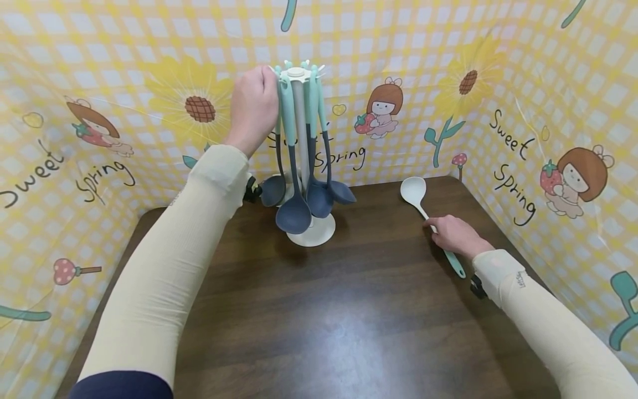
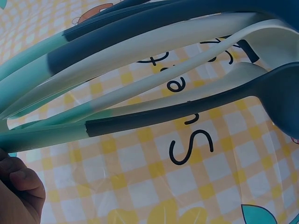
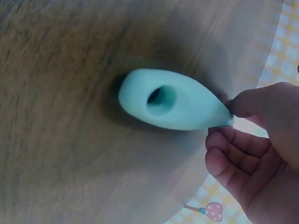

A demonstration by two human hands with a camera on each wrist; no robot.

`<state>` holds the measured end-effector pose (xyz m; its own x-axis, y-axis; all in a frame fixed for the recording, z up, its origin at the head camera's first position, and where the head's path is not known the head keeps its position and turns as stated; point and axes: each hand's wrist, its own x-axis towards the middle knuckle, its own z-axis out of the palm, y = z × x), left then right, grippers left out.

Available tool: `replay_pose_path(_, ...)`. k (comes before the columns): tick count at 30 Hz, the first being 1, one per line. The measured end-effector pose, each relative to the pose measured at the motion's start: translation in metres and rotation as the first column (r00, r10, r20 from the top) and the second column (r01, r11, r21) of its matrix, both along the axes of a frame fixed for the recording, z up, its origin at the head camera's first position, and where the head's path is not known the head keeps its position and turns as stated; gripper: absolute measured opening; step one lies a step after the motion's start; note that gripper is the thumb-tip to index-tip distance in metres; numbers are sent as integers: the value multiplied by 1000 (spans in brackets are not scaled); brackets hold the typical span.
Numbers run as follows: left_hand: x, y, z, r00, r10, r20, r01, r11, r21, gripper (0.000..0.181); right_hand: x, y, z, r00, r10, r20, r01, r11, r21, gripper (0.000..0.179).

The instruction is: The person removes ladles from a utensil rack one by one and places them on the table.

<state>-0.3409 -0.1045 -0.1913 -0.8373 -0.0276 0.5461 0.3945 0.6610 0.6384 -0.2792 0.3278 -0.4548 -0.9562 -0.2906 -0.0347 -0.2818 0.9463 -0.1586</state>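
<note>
My left hand [image 1: 254,108] is at the top left of a white utensil rack [image 1: 311,231], its fingers curled at the mint handle of a navy ladle [image 1: 272,191]. In the left wrist view, the curled fingers [image 2: 27,179] show at the end of that handle. Other navy-headed utensils hang around the rack, and white-headed utensils [image 2: 187,77] hang behind them. On the right of the table, my right hand [image 1: 456,235] pinches a white ladle [image 1: 413,191] partway along its mint handle [image 3: 187,102], which has a hole in its end. The ladle's head points away from me.
The dark wooden table [image 1: 349,310] is enclosed by a yellow checked cloth [image 1: 423,50] at the back and sides. The rack stands near the table's back edge, left of the white ladle.
</note>
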Motion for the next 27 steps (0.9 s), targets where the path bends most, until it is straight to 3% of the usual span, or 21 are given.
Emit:
replay_pose_path(4,0,0,0,1000,-2,-4,2,1000,2,46,0,-1,5,1000,-17,0,17,998,53,46)
replay_pose_path(9,0,-1,0,1000,-4,-3,4,1000,8,46,-3,-9,16,997,-28,-78,36,993,114,50)
replay_pose_path(13,0,-1,0,1000,-9,-1,9,1000,16,46,-7,-22,31,990,-3,-143,19,994,112,40)
replay_pose_path(17,-2,0,-1,1000,-11,-1,11,1000,24,45,-9,-35,41,986,13,-168,5,995,102,15)
replay_pose_path(19,-2,1,-2,1000,-11,-3,12,1000,24,45,-9,-39,43,988,-6,-154,21,995,99,11)
replay_pose_path(22,-3,1,-2,1000,-9,-3,9,1000,23,45,-11,-39,41,993,-81,-83,90,990,105,22)
replay_pose_path(27,-3,1,-2,1000,-10,3,10,1000,23,46,-16,-28,30,977,-207,59,199,972,123,28)
